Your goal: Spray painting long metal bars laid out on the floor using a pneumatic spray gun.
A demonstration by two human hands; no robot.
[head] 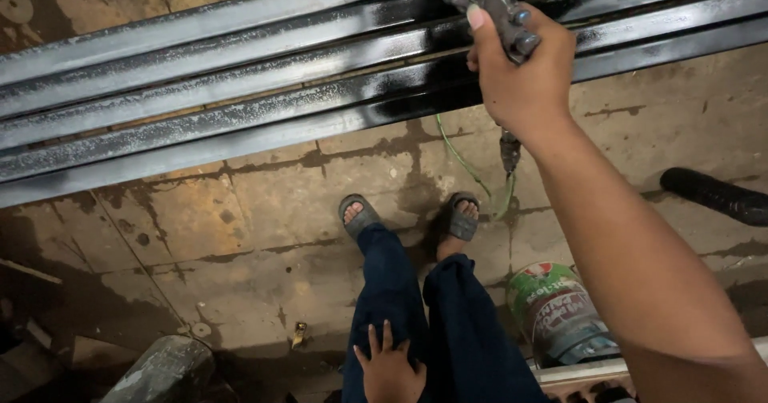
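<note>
Gripping spray gun [492,7], right hand [524,75] over black bars [240,91] (paint can [560,311] nearby).

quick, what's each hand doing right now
left hand: open, resting on the thigh, holding nothing
right hand: closed on the spray gun

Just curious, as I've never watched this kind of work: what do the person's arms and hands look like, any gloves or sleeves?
Both hands are bare: no gloves, rings or watch show. The right hand has a bare forearm with no sleeve in view. The left hand shows only to the wrist.
</note>
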